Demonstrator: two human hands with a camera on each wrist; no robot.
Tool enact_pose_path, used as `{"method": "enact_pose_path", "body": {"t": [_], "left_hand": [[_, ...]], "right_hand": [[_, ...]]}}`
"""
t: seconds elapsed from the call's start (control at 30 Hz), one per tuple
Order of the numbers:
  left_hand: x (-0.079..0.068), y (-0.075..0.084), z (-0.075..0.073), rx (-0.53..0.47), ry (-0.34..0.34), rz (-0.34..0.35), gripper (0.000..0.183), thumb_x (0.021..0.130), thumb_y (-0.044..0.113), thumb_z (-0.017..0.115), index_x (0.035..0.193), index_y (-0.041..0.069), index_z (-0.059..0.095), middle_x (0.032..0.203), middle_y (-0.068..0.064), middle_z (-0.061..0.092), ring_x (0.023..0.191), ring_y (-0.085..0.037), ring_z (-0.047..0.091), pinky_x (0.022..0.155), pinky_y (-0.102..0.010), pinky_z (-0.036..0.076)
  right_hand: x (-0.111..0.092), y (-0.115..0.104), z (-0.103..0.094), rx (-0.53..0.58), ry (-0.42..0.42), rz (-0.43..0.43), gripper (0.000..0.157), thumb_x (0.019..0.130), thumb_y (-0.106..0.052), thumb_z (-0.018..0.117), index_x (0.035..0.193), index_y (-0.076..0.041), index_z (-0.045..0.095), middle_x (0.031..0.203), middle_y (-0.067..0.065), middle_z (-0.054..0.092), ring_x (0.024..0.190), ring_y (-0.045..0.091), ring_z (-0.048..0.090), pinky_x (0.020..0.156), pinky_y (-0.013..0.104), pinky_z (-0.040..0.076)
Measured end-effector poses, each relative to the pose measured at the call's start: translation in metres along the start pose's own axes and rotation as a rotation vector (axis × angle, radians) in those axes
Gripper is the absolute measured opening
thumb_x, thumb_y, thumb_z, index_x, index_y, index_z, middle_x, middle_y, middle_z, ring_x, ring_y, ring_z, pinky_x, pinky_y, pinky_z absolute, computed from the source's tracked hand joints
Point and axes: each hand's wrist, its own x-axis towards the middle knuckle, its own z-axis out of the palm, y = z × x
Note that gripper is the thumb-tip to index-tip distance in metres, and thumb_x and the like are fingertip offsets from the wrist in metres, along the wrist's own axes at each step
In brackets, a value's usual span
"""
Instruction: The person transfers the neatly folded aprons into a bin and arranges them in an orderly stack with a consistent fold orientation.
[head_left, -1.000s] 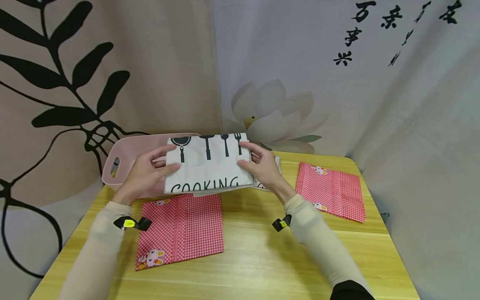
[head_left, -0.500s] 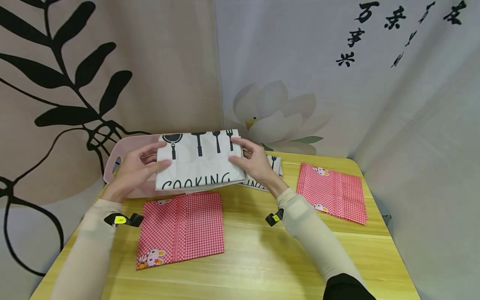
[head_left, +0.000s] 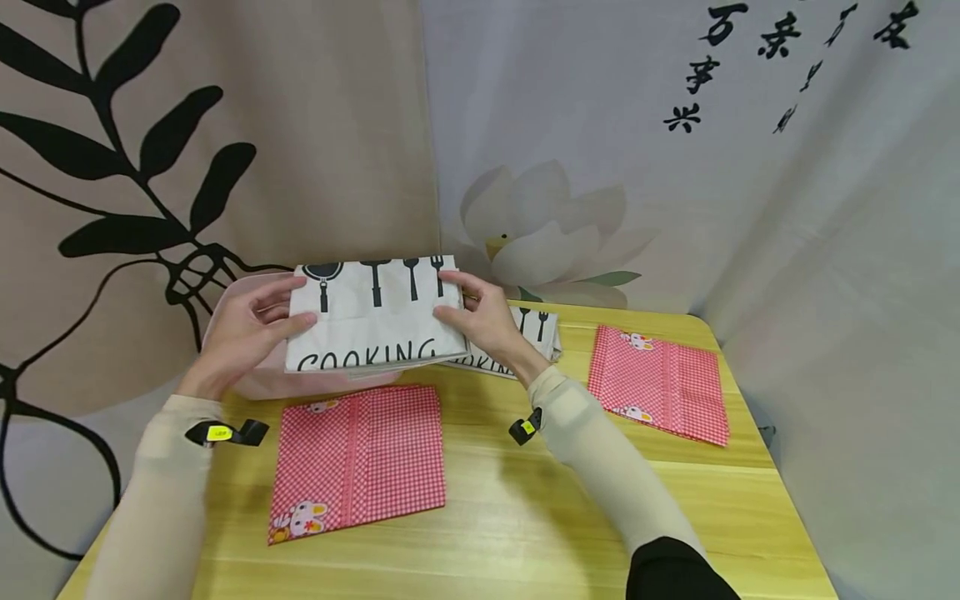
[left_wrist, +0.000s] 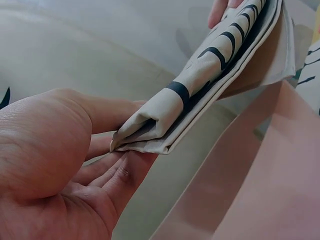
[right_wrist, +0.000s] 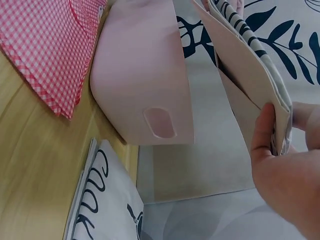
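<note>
From where I stand, a folded white cloth (head_left: 371, 321) hangs in the air over the pink basket (head_left: 300, 385), its long axis running left to right. Its printed utensil handles and the word "COOKING" face the near side. The left hand (head_left: 243, 329) pinches its left end and the right hand (head_left: 491, 321) its right end.

The left wrist view shows what the head view hides: the stacked folds at the left end, thumb on one side and fingers on the other. The right wrist view shows the plain underside, a handle slot (right_wrist: 160, 123) in the basket, and a gap between cloth and rim.

The cloth blocks most of the basket's inside. A second white cloth (head_left: 543, 335) lies on the table (head_left: 510, 500), partly behind the right hand. One red checked cloth (head_left: 360, 467) lies just nearside of the basket; another checked cloth (head_left: 663, 385) lies far right.
</note>
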Motion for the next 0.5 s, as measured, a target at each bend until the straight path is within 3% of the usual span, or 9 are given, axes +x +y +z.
{"method": "enact_pose_path", "body": {"t": [0.1,0.33,0.4,0.5], "left_hand": [[0.001,-0.003,-0.006,0.007,0.018,0.008,0.074,0.106,0.042,0.081,0.171,0.022,0.051,0.173,-0.016,0.05,0.149,-0.036,0.062,0.091,0.001,0.052],[0.005,-0.008,-0.021,0.026,-0.004,-0.024,0.078,0.105,0.049,0.08,0.172,0.026,0.049,0.173,-0.016,0.054,0.154,-0.036,0.058,0.099,-0.004,0.054],[0.007,-0.009,-0.025,0.048,-0.004,-0.032,0.079,0.104,0.051,0.081,0.172,0.026,0.05,0.174,-0.017,0.053,0.156,-0.038,0.057,0.114,-0.017,0.056],[0.01,-0.01,-0.03,0.068,-0.001,-0.047,0.081,0.103,0.055,0.081,0.172,0.025,0.05,0.175,-0.018,0.051,0.158,-0.041,0.055,0.131,-0.048,0.049]], "right_hand": [[0.005,0.0,0.006,-0.032,-0.001,-0.001,0.061,0.104,-0.007,0.08,0.161,-0.017,0.063,0.163,0.012,0.062,0.141,0.031,0.071,0.111,0.038,0.065],[0.016,-0.001,0.017,-0.067,-0.006,-0.009,0.06,0.104,-0.009,0.08,0.161,-0.017,0.063,0.165,0.01,0.062,0.141,0.029,0.072,0.114,0.04,0.063],[0.018,-0.002,0.02,-0.051,-0.012,0.002,0.06,0.104,-0.007,0.079,0.162,-0.016,0.062,0.162,0.013,0.064,0.14,0.031,0.073,0.111,0.039,0.065],[0.022,-0.003,0.024,-0.029,-0.017,0.019,0.061,0.104,-0.004,0.078,0.162,-0.014,0.061,0.16,0.017,0.065,0.138,0.035,0.073,0.107,0.039,0.067]]}}
